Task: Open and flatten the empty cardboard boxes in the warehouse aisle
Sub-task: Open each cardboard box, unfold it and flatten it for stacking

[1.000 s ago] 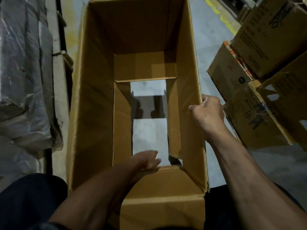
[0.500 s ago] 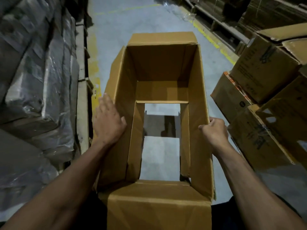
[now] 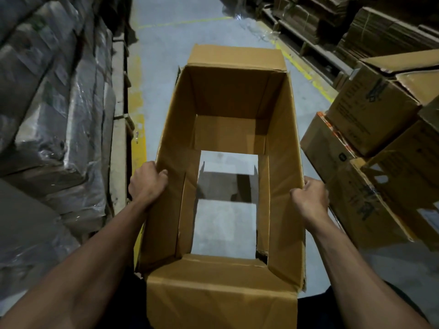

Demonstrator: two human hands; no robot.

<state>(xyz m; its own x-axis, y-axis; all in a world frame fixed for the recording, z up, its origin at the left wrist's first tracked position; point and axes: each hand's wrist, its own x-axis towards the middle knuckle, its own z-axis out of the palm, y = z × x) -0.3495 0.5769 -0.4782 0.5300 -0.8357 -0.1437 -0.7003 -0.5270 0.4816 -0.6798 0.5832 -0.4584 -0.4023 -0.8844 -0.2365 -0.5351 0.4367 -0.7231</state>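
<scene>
Gripping the cardboard box (image 3: 228, 129) by its two long side walls, both hands hold it in the aisle in front of the person, as the head view shows. The left hand (image 3: 147, 184) curls over the top edge of the left wall, thumb inside and fingers outside; the right hand (image 3: 311, 198) is clenched on the top edge of the right wall. The box's long axis runs straight away from the person down the aisle, its open top facing up toward the camera. Its bottom flaps are parted, and the grey concrete floor (image 3: 223, 224) shows through the rectangular gap. A near flap folds out toward the person. Plastic-wrapped pallets (image 3: 54, 119) line the left side; stacked printed cartons (image 3: 370, 129) crowd the right, just beside the right hand.
</scene>
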